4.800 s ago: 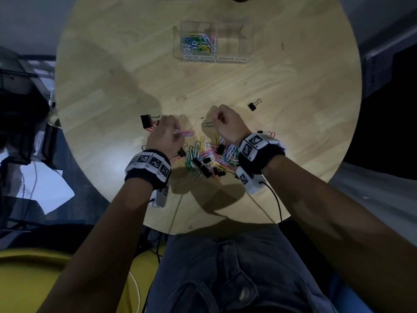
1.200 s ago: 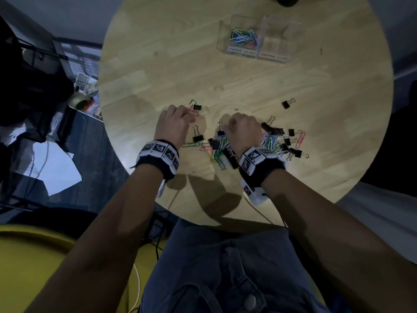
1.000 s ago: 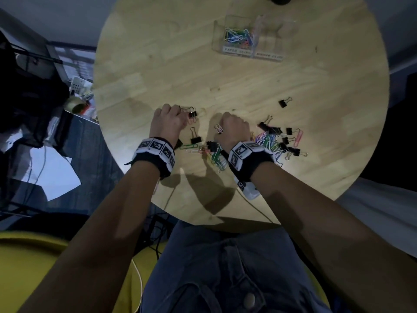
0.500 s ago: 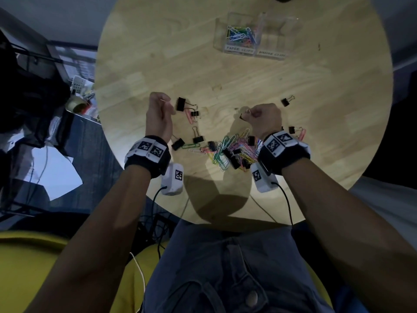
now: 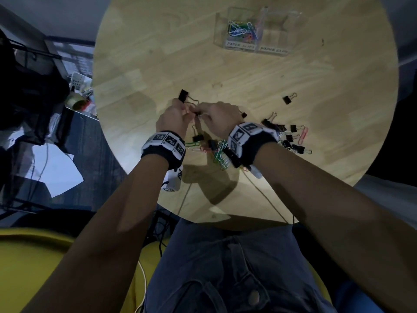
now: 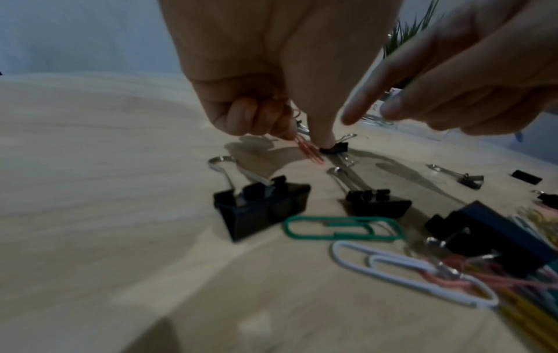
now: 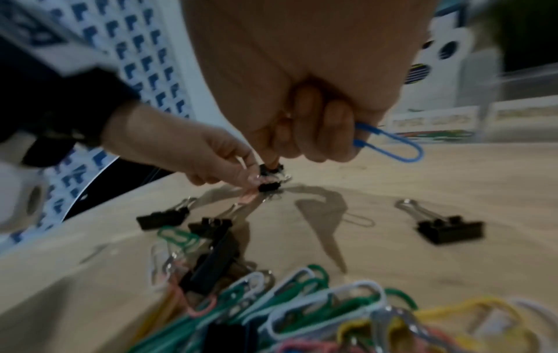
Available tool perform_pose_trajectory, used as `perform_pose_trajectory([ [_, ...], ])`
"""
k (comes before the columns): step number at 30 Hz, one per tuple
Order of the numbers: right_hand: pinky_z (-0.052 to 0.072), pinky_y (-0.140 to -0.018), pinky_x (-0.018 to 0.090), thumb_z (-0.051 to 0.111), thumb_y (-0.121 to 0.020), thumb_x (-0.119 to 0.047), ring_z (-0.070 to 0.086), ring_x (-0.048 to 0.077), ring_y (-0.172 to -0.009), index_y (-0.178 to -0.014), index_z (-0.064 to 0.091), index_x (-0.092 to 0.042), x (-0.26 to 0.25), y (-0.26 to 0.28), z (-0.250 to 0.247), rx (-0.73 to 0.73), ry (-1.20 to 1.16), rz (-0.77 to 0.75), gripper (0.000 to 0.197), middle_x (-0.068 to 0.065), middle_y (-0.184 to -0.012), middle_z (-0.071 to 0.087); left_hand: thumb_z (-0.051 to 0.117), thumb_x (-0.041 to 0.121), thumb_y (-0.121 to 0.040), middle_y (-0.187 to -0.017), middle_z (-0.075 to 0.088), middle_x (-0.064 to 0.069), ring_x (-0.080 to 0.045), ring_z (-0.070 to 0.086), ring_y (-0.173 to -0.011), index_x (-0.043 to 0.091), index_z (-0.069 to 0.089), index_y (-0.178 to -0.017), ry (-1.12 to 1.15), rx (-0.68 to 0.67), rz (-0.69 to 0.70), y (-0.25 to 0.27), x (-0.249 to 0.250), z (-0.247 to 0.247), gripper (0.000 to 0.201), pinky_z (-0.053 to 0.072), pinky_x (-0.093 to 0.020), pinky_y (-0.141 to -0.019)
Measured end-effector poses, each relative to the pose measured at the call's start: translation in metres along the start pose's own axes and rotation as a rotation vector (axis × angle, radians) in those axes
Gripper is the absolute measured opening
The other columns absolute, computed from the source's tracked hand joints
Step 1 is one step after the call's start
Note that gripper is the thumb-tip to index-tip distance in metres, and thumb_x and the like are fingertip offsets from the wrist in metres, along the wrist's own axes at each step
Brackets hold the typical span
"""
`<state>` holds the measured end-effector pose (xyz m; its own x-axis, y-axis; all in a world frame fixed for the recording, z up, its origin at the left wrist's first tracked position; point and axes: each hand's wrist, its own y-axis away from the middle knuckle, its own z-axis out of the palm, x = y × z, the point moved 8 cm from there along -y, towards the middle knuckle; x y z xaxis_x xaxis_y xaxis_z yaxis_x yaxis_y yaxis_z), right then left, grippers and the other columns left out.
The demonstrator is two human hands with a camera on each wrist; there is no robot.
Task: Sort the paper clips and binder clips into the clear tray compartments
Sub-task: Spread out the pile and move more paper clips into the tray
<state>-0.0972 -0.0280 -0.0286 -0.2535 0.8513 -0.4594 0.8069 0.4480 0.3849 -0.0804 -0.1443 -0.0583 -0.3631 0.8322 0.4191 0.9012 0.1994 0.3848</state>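
Observation:
My left hand (image 5: 174, 117) and right hand (image 5: 214, 117) meet over a small black binder clip (image 6: 334, 149) lying on the round wooden table (image 5: 248, 82). The left hand (image 6: 265, 112) holds pink paper clips (image 6: 308, 151) in its curled fingers and presses its index fingertip on that binder clip. The right hand (image 7: 314, 124) grips a blue paper clip (image 7: 392, 145) in curled fingers, its fingertip at a small binder clip (image 7: 271, 167). The clear tray (image 5: 291, 16) stands far back; its left compartment holds coloured paper clips (image 5: 241, 30).
A large black binder clip (image 5: 183, 95) lies just beyond my left hand. A mixed pile of coloured paper clips (image 5: 222, 154) and black binder clips (image 5: 293, 146) lies under and right of my right wrist. One binder clip (image 5: 287, 99) lies apart at the right.
Half a second ago my hands were apart and raised. Both have come together and dropped onto the small binder clip left of the pile.

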Motion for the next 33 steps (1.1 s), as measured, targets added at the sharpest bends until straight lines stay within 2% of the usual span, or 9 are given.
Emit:
perform_pose_trajectory([
  [3, 0.044, -0.070, 0.030, 0.040, -0.097, -0.012, 0.065, 0.031, -0.093, -0.128, 0.053, -0.023, 0.003, -0.006, 0.005, -0.036, 0.096, 0.006, 0.035, 0.012, -0.110, 0.069, 0.056, 0.025, -0.090, -0.106, 0.064, -0.016, -0.035, 0.061, -0.093, 0.010, 0.045, -0.113, 0.016, -0.025, 0.011, -0.002, -0.004, 0.001, 0.030, 0.043, -0.036, -0.070],
  [7, 0.041, -0.068, 0.027, 0.042, -0.097, -0.013, 0.066, 0.030, -0.089, -0.126, 0.054, -0.021, 0.031, -0.001, -0.015, 0.080, 0.039, 0.096, 0.032, 0.013, -0.105, 0.071, 0.053, 0.022, -0.091, -0.109, 0.062, -0.016, -0.034, 0.060, -0.095, 0.009, 0.047, -0.110, 0.047, -0.027, 0.048, -0.003, -0.008, 0.000, 0.024, 0.047, -0.040, -0.077],
  [12, 0.047, -0.061, 0.029, 0.047, -0.094, -0.019, 0.060, 0.025, -0.070, -0.114, 0.056, -0.013, 0.058, 0.020, -0.036, 0.202, -0.062, 0.178, 0.022, 0.011, -0.083, 0.067, 0.049, 0.023, -0.093, -0.107, 0.056, -0.021, -0.033, 0.056, -0.096, 0.000, 0.057, -0.097, 0.024, 0.010, 0.118, -0.003, -0.005, 0.000, 0.025, 0.047, -0.039, -0.079],
  [18, 0.054, -0.081, 0.036, 0.057, -0.090, -0.022, 0.065, 0.026, -0.093, -0.102, 0.062, -0.014, 0.024, 0.043, 0.029, -0.046, -0.041, 0.019, 0.016, 0.007, -0.102, 0.071, 0.053, 0.016, -0.092, -0.092, 0.065, -0.019, -0.030, 0.061, -0.086, -0.001, 0.056, -0.094, 0.200, 0.011, 0.170, 0.007, -0.006, -0.001, 0.017, 0.046, -0.035, -0.072],
  [23, 0.051, -0.075, 0.032, 0.058, -0.089, -0.020, 0.066, 0.026, -0.090, -0.104, 0.056, -0.013, 0.024, 0.037, 0.036, -0.031, -0.004, 0.029, 0.016, 0.007, -0.099, 0.070, 0.035, 0.005, -0.095, -0.087, 0.059, -0.014, -0.022, 0.053, -0.083, 0.003, 0.047, -0.113, 0.313, -0.042, 0.129, 0.026, -0.026, 0.003, 0.021, 0.046, -0.036, -0.079],
  [25, 0.054, -0.078, 0.035, 0.056, -0.090, -0.016, 0.065, 0.028, -0.093, -0.108, 0.056, -0.012, 0.037, 0.033, 0.022, 0.032, 0.005, 0.085, 0.018, 0.009, -0.104, 0.070, 0.034, 0.008, -0.097, -0.092, 0.059, -0.014, -0.021, 0.053, -0.088, 0.012, 0.054, -0.097, 0.445, -0.091, 0.051, 0.030, -0.038, 0.010, 0.021, 0.047, -0.022, -0.076],
  [27, 0.054, -0.080, 0.038, 0.055, -0.090, -0.015, 0.064, 0.030, -0.097, -0.110, 0.055, -0.012, 0.047, 0.033, 0.011, 0.064, 0.010, 0.109, 0.019, 0.009, -0.109, 0.068, 0.033, 0.001, -0.094, -0.082, 0.054, -0.003, -0.014, 0.050, -0.077, 0.021, 0.053, -0.074, 0.614, -0.108, -0.033, 0.034, -0.041, 0.015, 0.034, 0.041, -0.006, -0.058],
  [30, 0.051, -0.075, 0.032, 0.054, -0.090, -0.014, 0.064, 0.027, -0.095, -0.100, 0.060, -0.013, 0.047, 0.041, 0.009, 0.096, -0.015, 0.097, 0.012, 0.007, -0.106, 0.068, 0.032, -0.004, -0.085, -0.064, 0.043, -0.001, 0.002, 0.046, -0.053, 0.016, 0.047, -0.060, 0.848, -0.084, -0.123, 0.043, -0.035, 0.013, 0.034, 0.034, -0.007, -0.047],
  [33, 0.053, -0.077, 0.036, 0.054, -0.091, -0.016, 0.063, 0.028, -0.092, -0.098, 0.063, -0.011, 0.033, 0.051, 0.022, 0.094, -0.014, 0.044, 0.012, 0.007, -0.106, 0.065, 0.038, 0.021, -0.090, -0.062, 0.039, 0.001, -0.004, 0.041, -0.053, 0.019, 0.040, -0.059, 0.738, -0.081, -0.143, 0.052, -0.030, 0.008, 0.032, 0.033, -0.018, -0.056],
])
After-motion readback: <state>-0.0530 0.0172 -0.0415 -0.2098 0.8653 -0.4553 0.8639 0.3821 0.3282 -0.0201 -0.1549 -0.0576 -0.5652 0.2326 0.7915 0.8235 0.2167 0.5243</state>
